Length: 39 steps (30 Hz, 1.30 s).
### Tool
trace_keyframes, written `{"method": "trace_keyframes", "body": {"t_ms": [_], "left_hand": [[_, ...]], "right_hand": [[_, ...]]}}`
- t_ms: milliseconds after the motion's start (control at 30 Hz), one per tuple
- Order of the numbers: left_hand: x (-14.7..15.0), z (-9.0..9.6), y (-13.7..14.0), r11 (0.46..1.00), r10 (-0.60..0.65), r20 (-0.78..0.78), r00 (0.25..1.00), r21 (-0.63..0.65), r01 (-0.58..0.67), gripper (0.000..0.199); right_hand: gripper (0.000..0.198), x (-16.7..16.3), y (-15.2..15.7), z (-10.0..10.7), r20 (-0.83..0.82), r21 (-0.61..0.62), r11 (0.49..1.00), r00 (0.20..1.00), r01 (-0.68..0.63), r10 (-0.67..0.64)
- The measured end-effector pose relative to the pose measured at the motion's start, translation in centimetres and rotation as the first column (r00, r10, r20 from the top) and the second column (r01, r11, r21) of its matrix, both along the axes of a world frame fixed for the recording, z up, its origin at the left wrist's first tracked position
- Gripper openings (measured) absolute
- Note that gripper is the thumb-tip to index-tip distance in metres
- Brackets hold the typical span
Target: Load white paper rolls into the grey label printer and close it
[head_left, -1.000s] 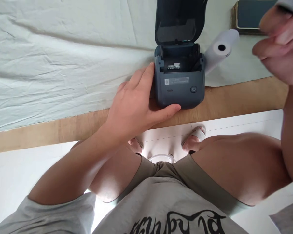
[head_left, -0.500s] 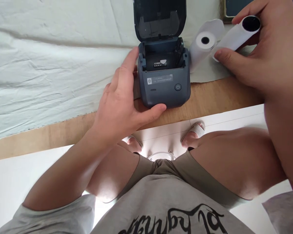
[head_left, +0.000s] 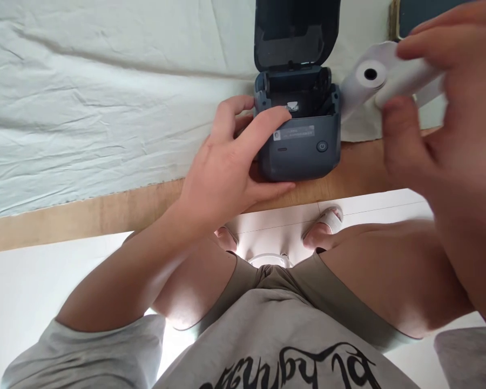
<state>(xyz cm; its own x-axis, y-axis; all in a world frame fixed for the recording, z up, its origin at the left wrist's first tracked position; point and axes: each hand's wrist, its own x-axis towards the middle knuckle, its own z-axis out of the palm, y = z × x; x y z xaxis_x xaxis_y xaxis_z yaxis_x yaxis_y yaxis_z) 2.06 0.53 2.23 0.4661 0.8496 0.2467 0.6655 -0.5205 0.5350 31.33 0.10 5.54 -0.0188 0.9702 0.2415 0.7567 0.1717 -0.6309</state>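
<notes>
A dark blue-grey portable thermal printer sits at the table's front edge, its black lid raised and its paper bay exposed. My left hand grips its left side, thumb along the lower front and a finger over the bay's front rim. Just right of the printer, a white paper roll stands on end with a loose flap. My right hand, smeared by motion, has thumb and fingers around a second white paper roll. The upper end of that roll is hidden behind the hand.
A pale green cloth with creases covers the table, leaving a bare wooden strip along its front edge. A dark flat object with a light rim lies at the back right. My legs and feet are below the table.
The printer and rolls appear farther right in view. My left index finger has moved from the printer's side onto its bay rim. My right hand has shifted and now covers the second roll's end.
</notes>
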Motion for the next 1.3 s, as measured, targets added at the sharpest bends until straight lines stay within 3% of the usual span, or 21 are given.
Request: {"method": "trace_keyframes", "body": {"t_ms": [100, 233, 333, 533, 767, 933, 1133, 1300], "left_hand": [[0.0, 0.1, -0.3, 1.0, 0.022, -0.009, 1.0, 0.012, -0.022, 0.082], [0.0, 0.2, -0.7, 1.0, 0.023, -0.001, 1.0, -0.003, -0.023, 0.085], [0.1, 0.3, -0.7, 1.0, 0.02, -0.012, 1.0, 0.0, -0.02, 0.084], [0.0, 0.1, -0.4, 0.999, 0.017, -0.01, 1.0, 0.03, -0.017, 0.083], [0.0, 0.1, -0.5, 1.0, -0.003, 0.006, 1.0, -0.002, 0.003, 0.082], [0.0, 0.3, -0.4, 1.0, -0.007, -0.003, 1.0, -0.018, 0.007, 0.08], [0.0, 0.3, -0.6, 1.0, -0.002, 0.005, 1.0, -0.022, 0.002, 0.08], [0.0, 0.3, -0.6, 1.0, 0.008, 0.008, 1.0, -0.027, -0.008, 0.084]], "right_hand": [[0.046, -1.3, 0.6, -1.0, 0.339, 0.097, 0.98, 0.932, -0.172, 0.13], [0.04, -0.8, 1.3, -2.0, 0.422, 0.174, 0.955, 0.895, -0.24, 0.148], [0.041, -0.9, 1.8, -2.3, 0.371, 0.173, 0.957, 0.915, -0.233, 0.156], [0.042, -2.1, 2.9, -2.7, 0.155, 0.019, 0.991, 0.98, -0.132, 0.127], [0.042, -1.8, 2.6, -2.4, 0.184, -0.062, 0.967, 0.949, -0.248, 0.255], [0.038, -1.6, 2.5, -2.3, 0.223, -0.031, 0.977, 0.952, -0.209, 0.21], [0.06, -1.3, 2.1, -2.8, 0.191, -0.013, 0.962, 0.944, -0.271, 0.269], [0.054, -1.3, 2.1, -2.7, 0.196, 0.012, 0.971, 0.953, -0.237, 0.23]]}}
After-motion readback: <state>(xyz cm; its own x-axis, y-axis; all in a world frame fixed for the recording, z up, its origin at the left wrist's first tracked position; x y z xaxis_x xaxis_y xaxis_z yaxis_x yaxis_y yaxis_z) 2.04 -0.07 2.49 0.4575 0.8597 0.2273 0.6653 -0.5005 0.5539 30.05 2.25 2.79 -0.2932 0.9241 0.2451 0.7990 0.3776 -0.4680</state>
